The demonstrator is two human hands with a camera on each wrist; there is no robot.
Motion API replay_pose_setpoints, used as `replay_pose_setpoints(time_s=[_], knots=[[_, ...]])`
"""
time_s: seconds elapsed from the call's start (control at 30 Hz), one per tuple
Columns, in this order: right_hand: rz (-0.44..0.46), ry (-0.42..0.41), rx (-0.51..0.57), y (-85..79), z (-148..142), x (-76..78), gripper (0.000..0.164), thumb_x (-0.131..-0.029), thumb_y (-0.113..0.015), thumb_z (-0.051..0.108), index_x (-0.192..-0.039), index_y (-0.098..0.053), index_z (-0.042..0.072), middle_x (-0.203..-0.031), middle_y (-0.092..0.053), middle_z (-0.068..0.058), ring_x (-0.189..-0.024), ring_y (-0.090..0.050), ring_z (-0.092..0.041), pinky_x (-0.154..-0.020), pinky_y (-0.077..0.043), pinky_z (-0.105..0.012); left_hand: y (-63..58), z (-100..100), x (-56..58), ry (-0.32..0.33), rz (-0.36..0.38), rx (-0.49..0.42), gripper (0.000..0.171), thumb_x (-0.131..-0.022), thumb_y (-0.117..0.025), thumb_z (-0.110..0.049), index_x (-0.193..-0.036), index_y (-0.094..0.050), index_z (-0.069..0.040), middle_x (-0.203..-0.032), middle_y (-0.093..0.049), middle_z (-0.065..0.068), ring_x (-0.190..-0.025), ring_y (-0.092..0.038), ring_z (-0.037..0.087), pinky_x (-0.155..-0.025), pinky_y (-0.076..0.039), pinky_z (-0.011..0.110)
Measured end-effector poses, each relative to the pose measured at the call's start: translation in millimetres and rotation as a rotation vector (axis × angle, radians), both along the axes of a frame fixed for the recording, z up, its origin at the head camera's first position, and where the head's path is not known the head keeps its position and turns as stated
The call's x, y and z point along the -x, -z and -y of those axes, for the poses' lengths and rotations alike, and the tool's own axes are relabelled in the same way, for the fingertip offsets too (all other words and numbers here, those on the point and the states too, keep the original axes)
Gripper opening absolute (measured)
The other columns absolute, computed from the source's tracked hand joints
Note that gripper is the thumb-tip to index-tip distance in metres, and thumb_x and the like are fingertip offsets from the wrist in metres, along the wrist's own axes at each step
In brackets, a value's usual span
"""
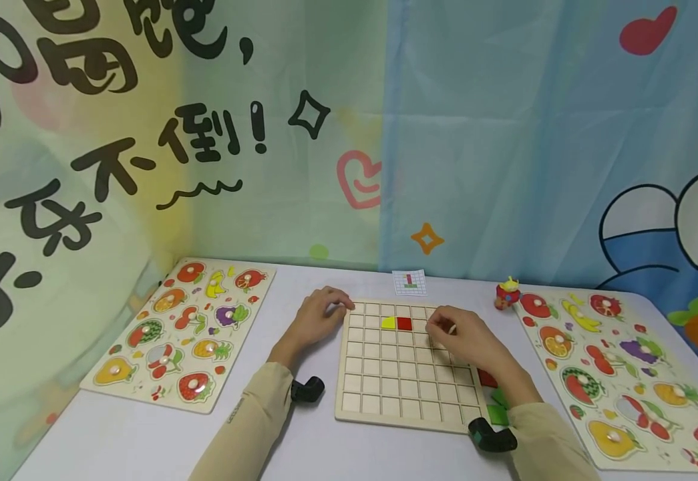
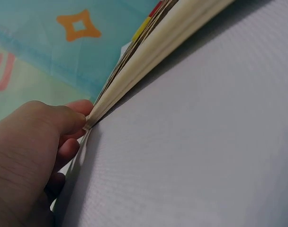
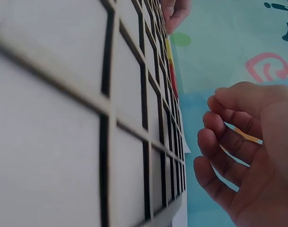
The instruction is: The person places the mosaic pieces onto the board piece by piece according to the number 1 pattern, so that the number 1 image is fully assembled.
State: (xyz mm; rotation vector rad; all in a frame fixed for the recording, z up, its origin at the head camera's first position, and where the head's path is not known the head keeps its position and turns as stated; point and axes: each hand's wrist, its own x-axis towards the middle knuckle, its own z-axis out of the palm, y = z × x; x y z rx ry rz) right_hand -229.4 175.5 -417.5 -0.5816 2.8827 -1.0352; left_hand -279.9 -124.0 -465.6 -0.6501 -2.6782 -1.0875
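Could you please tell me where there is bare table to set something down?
Bare tabletop lies between the left fruit board and the left sleeve, and on the near side of the grid board. It is crowded at that board's right, with coloured tiles and the right sleeve.

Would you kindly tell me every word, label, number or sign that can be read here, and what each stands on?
"不倒!" in black on the backdrop.
Other backdrop characters: cut off or unclear.
Left sleeve: lettering, too small to read.
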Motion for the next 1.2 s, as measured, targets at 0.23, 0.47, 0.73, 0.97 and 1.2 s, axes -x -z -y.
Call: replay_pose_setpoints(time_s=[0.23,0.47,0.73,0.97,1.2], knots=[[-0.037,0.02,-0.014,-2.0,-12.6,-9.6,0.007,-0.092,-0.059,0.019,-0.089,-0.063,0.014,-0.08,-0.059,0.005,-0.076,-0.052,-0.01,-0.071,-0.046,-0.026,2.8,0.0,1.1,-0.004,-0.018,-0.006,0.013,-0.092,-0.058,-0.014,-0.095,-0.069,-0.02,-0.113,-0.064,0.0,-0.106,-0.055,0.021,-0.087,-0.035,0.04],[-0.035,0.041,-0.025,0.5,-26.2,-15.7,0.004,-0.091,-0.06,0.018,-0.088,-0.061,0.015,-0.079,-0.058,0.005,-0.076,-0.052,-0.008,-0.072,-0.046,-0.023,1.7,0.0,1.5,-0.009,-0.006,0.006,0.013,-0.092,-0.057,-0.014,-0.096,-0.069,-0.02,-0.113,-0.064,0.0,-0.107,-0.055,0.022,-0.087,-0.036,0.041],[-0.013,0.048,-0.043,-0.8,-45.1,-21.0,0.007,-0.091,-0.061,0.021,-0.093,-0.062,0.014,-0.084,-0.061,0.004,-0.079,-0.054,-0.007,-0.071,-0.047,-0.023,1.2,0.3,1.3,-0.004,-0.002,-0.002,0.013,-0.093,-0.058,-0.015,-0.096,-0.069,-0.021,-0.114,-0.064,-0.001,-0.108,-0.055,0.021,-0.088,-0.036,0.042],[0.092,0.07,-0.09,-5.7,-60.4,-23.6,0.016,-0.091,-0.061,0.025,-0.1,-0.062,0.012,-0.089,-0.061,-0.001,-0.083,-0.055,-0.015,-0.067,-0.046,-0.026,1.1,0.3,2.1,0.006,0.006,-0.002,0.013,-0.093,-0.058,-0.016,-0.097,-0.069,-0.021,-0.115,-0.063,0.0,-0.109,-0.055,0.022,-0.089,-0.035,0.042],[0.155,0.056,-0.12,-2.4,-72.3,-24.4,0.019,-0.09,-0.062,0.021,-0.105,-0.062,0.009,-0.09,-0.058,-0.002,-0.084,-0.054,-0.016,-0.067,-0.045,-0.023,1.2,0.4,1.3,0.001,0.014,-0.002,0.013,-0.093,-0.058,-0.015,-0.097,-0.069,-0.02,-0.115,-0.064,0.0,-0.11,-0.054,0.023,-0.09,-0.035,0.043]])
